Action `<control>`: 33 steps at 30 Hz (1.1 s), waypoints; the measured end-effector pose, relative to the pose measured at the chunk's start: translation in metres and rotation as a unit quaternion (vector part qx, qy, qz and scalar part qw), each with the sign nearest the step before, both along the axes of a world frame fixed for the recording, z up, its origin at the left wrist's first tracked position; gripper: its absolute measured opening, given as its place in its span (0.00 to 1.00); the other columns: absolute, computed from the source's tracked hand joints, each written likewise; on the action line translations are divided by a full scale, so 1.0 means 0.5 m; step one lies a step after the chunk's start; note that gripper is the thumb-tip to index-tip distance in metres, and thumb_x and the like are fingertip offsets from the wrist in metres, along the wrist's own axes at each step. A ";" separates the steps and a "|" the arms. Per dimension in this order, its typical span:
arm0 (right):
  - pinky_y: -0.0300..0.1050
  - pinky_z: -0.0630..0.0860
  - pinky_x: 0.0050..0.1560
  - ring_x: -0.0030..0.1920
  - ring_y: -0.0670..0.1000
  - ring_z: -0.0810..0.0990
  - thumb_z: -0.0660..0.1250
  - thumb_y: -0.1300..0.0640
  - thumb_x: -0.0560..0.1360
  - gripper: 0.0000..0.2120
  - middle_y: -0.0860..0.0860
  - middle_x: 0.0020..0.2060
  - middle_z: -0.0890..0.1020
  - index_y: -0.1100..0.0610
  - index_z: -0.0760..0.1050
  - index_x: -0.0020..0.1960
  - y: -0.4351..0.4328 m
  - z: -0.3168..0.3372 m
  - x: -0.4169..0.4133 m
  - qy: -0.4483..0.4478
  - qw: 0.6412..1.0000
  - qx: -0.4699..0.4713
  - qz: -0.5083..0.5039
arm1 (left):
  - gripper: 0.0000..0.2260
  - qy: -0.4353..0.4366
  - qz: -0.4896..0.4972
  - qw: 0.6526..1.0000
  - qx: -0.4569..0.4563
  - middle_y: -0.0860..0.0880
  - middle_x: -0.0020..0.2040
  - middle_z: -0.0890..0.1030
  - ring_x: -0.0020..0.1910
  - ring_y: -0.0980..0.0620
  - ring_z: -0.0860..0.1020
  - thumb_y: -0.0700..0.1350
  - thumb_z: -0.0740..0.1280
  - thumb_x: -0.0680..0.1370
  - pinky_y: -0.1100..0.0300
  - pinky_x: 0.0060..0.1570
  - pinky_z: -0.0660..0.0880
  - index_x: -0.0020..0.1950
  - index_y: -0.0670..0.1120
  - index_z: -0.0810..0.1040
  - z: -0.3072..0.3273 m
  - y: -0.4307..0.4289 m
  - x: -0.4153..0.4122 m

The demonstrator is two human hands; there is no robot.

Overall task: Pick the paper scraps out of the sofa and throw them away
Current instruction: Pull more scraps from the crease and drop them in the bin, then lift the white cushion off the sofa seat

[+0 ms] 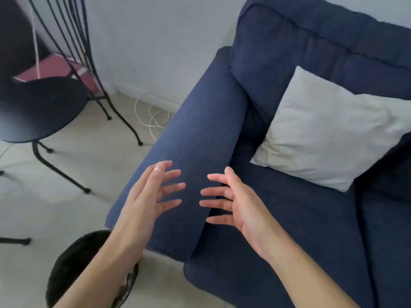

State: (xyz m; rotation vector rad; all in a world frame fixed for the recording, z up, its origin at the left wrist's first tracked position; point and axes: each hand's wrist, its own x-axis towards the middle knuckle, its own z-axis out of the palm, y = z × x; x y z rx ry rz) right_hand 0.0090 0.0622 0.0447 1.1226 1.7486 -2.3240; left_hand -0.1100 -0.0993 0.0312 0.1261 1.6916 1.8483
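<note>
- The left hand (146,196) is held out above the near end of the sofa's armrest (195,138); its palm faces right, the fingers are spread apart and slightly bent, and the thumb is on top; the grip is wide and holds nothing.
- The right hand (235,203) is just beside it on the right, above the edge where the armrest meets the seat cushion (300,230); its palm faces left, toward the other hand, with the fingers spread and pointing left; this grip is also wide and holds nothing.
- The fingertips of both hands are near each other but apart; a strip of blue fabric shows between them.
- Both forearms are bare and come in from the near edge; the left forearm crosses above a black bin (73,267) that stands on the floor (66,196), near and left of the sofa (311,63).
- I cannot find any paper scraps on the visible part of the dark blue sofa; whether some are hidden in the gap between armrest and seat, I cannot tell.
- A light grey pillow (329,130) leans on the back of the sofa, to the far right of the hands.
- On the left stands a black round chair (42,107) with thin metal legs; a white cable (153,116) lies coiled on the floor near the wall.
</note>
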 end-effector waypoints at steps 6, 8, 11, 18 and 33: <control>0.49 0.85 0.43 0.51 0.52 0.88 0.59 0.35 0.79 0.22 0.54 0.53 0.87 0.47 0.79 0.63 0.341 0.021 0.133 -0.004 0.989 0.030 -0.144 | 0.21 0.009 -0.093 0.996 -0.013 0.52 0.59 0.84 0.55 0.52 0.84 0.63 0.62 0.76 0.51 0.49 0.79 0.63 0.55 0.78 0.029 0.346 0.034; 0.50 0.85 0.42 0.51 0.51 0.88 0.59 0.35 0.79 0.21 0.55 0.54 0.87 0.47 0.79 0.62 0.441 0.009 0.168 -0.007 0.983 0.032 -0.179 | 0.18 0.002 -0.115 0.993 -0.023 0.52 0.60 0.83 0.54 0.53 0.84 0.64 0.62 0.77 0.53 0.47 0.80 0.62 0.57 0.77 0.019 0.462 0.043; 0.48 0.85 0.42 0.51 0.50 0.88 0.60 0.34 0.79 0.21 0.53 0.56 0.86 0.47 0.78 0.63 0.575 -0.021 0.207 -0.017 0.972 0.033 -0.233 | 0.15 -0.008 -0.148 0.988 -0.048 0.53 0.63 0.80 0.55 0.54 0.83 0.66 0.62 0.76 0.51 0.50 0.80 0.58 0.60 0.76 -0.007 0.622 0.055; 0.51 0.85 0.53 0.57 0.47 0.82 0.63 0.32 0.76 0.23 0.47 0.61 0.78 0.44 0.70 0.63 0.789 -0.105 0.256 -0.058 0.941 0.082 -0.322 | 0.44 0.030 -0.178 0.967 -0.179 0.57 0.67 0.71 0.62 0.52 0.74 0.77 0.63 0.66 0.46 0.62 0.74 0.76 0.56 0.63 -0.079 0.879 0.056; 0.41 0.72 0.62 0.61 0.39 0.76 0.68 0.27 0.68 0.33 0.36 0.61 0.75 0.43 0.62 0.64 0.901 -0.196 0.264 -0.053 0.931 0.207 -0.294 | 0.56 0.096 -0.079 0.966 -0.229 0.59 0.63 0.74 0.59 0.52 0.73 0.79 0.70 0.53 0.56 0.56 0.68 0.75 0.54 0.61 -0.155 0.963 0.036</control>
